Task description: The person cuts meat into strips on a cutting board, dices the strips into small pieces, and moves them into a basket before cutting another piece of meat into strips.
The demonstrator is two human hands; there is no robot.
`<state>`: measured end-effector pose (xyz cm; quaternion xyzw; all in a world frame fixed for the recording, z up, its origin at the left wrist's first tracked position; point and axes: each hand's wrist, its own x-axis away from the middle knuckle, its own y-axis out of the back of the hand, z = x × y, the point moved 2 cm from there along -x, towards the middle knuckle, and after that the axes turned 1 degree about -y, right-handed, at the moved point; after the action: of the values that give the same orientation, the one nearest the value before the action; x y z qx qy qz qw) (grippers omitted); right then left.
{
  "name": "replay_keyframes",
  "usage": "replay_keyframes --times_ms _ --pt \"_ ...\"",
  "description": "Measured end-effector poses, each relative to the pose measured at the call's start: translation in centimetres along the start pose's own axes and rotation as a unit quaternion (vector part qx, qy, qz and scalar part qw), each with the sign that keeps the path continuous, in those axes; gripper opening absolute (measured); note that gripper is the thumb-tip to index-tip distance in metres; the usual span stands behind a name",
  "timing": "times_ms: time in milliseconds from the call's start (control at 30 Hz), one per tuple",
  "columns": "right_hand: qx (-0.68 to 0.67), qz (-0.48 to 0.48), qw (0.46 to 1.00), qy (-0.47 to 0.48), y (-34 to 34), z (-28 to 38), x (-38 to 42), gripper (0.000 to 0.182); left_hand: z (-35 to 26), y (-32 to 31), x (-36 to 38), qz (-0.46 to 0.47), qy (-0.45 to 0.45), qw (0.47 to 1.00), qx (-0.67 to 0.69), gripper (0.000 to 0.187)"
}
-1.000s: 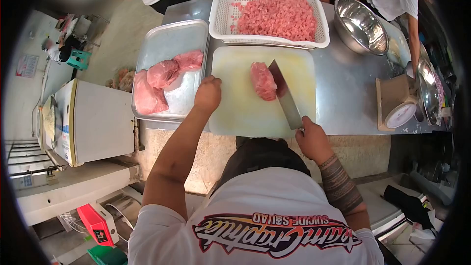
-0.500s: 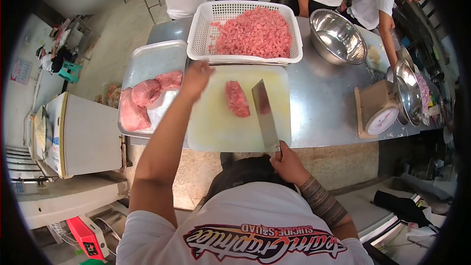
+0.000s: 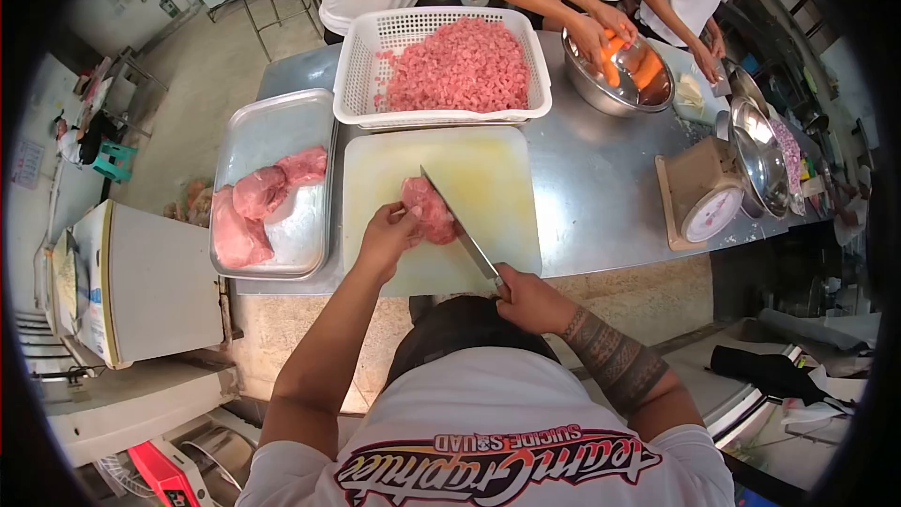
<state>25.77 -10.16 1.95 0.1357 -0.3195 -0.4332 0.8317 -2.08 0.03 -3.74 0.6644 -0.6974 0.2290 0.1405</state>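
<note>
A chunk of raw meat (image 3: 430, 213) lies on the white cutting board (image 3: 488, 155), with yellowish staining around it. My left hand (image 3: 389, 238) grips the meat from its near left side, fingertips pressed to its surface. Closed around the handle of a cleaver (image 3: 462, 235) is my right hand (image 3: 527, 296). The broad blade slants up and left from the handle, its edge along the right side of the meat.
Left of the board, a metal tray (image 3: 282, 119) holds several larger meat pieces. A white perforated basket (image 3: 361, 56) of diced meat stands behind. A steel bowl (image 3: 593, 89) with orange carrots is under a co-worker's hands (image 3: 601, 36); a dial scale (image 3: 699, 197) sits right.
My left hand has come down from near the basket onto the meat. The cleaver has moved left against the meat. A co-worker's hands have brought carrots to the steel bowl.
</note>
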Motion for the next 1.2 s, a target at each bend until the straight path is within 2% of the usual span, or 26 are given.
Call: replay_keyframes --times_ms 133,200,267,300,333,433,467,500,567,767,900,1100,1200 --pt "0.03 0.017 0.999 -0.018 -0.3 0.7 0.7 0.048 1.0 0.9 1.7 -0.02 -0.011 0.999 -0.038 0.07" --pt "0.098 -0.062 0.993 -0.019 -1.8 0.2 0.6 0.044 1.2 1.2 1.5 -0.041 -0.047 0.994 -0.095 0.068" --pt "0.146 -0.112 0.982 -0.03 -2.7 -0.1 0.9 0.039 -0.3 1.1 2.4 -0.094 -0.191 0.935 -0.284 0.067" --pt "0.161 -0.121 0.979 -0.038 -2.5 0.8 1.3 0.035 -1.2 1.0 2.9 -0.12 -0.259 0.883 -0.372 0.067" --pt "0.176 -0.128 0.975 -0.045 -2.5 1.3 1.5 0.032 -1.5 1.0 2.8 -0.119 -0.368 0.832 -0.398 0.063" --pt "0.205 -0.123 0.97 -0.046 -3.5 0.0 1.1 0.024 -3.6 -0.1 3.4 -0.042 -0.423 0.778 -0.462 0.057" --pt "0.21 -0.124 0.968 -0.055 -3.6 0.0 1.0 0.023 -4.2 -0.7 3.9 -0.004 -0.388 0.82 -0.421 0.051" --pt "0.214 -0.125 0.967 -0.063 -3.2 0.4 0.8 0.021 -4.2 -0.8 3.8 -0.009 -0.372 0.821 -0.434 0.05" --pt "0.202 -0.126 0.969 -0.068 -2.8 1.5 1.0 0.02 -4.1 -0.5 3.5 -0.015 -0.34 0.821 -0.459 0.048" --pt "0.134 -0.167 0.973 -0.085 -0.8 6.0 3.9 0.023 -5.6 -1.0 3.1 -0.004 -0.348 0.811 -0.47 0.045" --pt "0.129 -0.152 0.977 -0.082 0.4 8.3 5.7 0.027 -6.2 -1.3 2.8 0.02 -0.31 0.807 -0.502 0.046" --pt "0.132 -0.096 0.982 -0.092 2.1 9.8 6.2 0.029 -6.3 -1.2 2.1 0.024 -0.321 0.779 -0.538 0.048" --pt "0.147 -0.07 0.982 -0.094 2.3 9.7 5.3 0.026 -6.2 -1.3 2.1 0.027 -0.317 0.794 -0.518 0.049"
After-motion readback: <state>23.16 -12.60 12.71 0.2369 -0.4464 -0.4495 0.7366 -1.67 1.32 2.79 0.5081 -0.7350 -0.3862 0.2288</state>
